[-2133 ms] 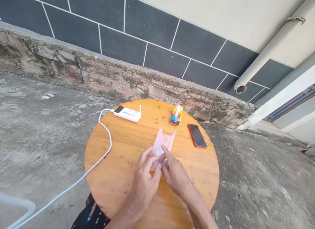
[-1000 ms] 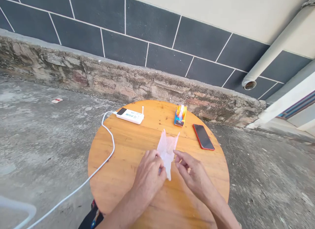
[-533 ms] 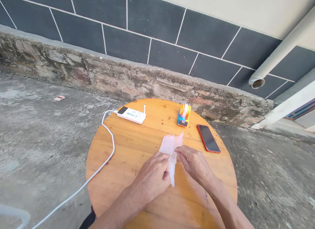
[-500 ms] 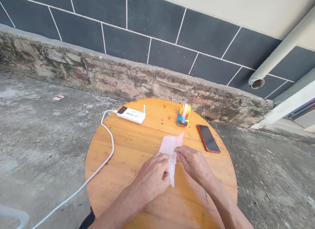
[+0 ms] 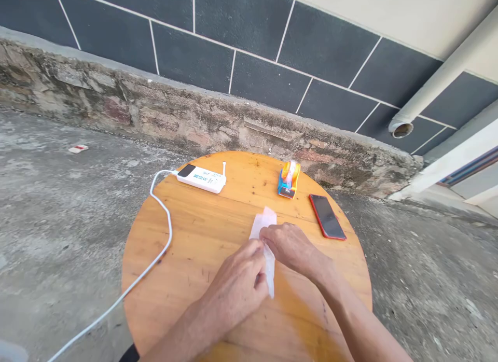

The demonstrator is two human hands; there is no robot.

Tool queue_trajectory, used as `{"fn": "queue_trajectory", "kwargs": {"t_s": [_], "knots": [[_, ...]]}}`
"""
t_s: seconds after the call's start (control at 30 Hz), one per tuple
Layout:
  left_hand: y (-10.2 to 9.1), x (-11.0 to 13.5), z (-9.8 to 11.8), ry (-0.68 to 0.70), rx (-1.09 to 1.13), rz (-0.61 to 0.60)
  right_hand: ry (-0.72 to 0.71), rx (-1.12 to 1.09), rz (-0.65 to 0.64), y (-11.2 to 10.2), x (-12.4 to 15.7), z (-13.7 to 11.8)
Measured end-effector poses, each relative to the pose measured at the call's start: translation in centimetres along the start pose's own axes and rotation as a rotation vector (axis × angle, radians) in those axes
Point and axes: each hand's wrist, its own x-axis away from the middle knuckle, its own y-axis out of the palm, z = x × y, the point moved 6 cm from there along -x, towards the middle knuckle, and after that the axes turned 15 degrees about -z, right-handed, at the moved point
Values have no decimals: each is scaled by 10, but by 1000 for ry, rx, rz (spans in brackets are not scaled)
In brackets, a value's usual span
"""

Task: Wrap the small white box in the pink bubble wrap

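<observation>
A thin, pale pink plastic bag (image 5: 264, 232) lies folded into a narrow strip near the middle of a round wooden table (image 5: 187, 248). My left hand (image 5: 237, 289) pinches the strip's near end with closed fingers. My right hand (image 5: 290, 245) presses down on the strip's middle with curled fingers, covering part of it. Both hands rest low over the table top.
A white power strip (image 5: 201, 178) with a white cable (image 5: 155, 248) lies at the table's far left. An orange and blue tape dispenser (image 5: 288, 179) and a red phone (image 5: 327, 223) sit at the far right. Rough concrete floor, a stone ledge and a drain pipe (image 5: 424, 100) surround the table.
The bag stood up loosely between my hands; now it is folded narrower and pressed flat onto the table. My right hand moved left onto it.
</observation>
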Motion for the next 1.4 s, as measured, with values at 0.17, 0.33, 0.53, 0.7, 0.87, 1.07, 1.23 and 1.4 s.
{"fn": "queue_trajectory", "kwargs": {"t_s": [0.17, 0.33, 0.53, 0.7, 0.87, 1.07, 1.23, 1.4], "knots": [[-1, -1, 1, 25, 0, 15, -18, -13, -46, 7, -8, 2], [-3, -3, 4, 87, -12, -6, -23, -61, -83, 8, -11, 3], [-5, -5, 3, 63, 17, -53, -24, -155, -29, 1, 4, 9], [-4, -5, 3, 51, 32, -63, -64, -371, 180, -1, 27, 22], [-1, -5, 1, 18, 18, -61, -132, -387, 207, 15, 25, 18], [1, -5, 0, 29, 6, -56, -179, -378, 193, 26, 16, 8], [0, -4, 1, 60, 29, -24, -170, -367, 193, 26, 15, 10], [-1, -3, 1, 45, 32, -25, -188, -437, 268, 25, 21, 13]]}}
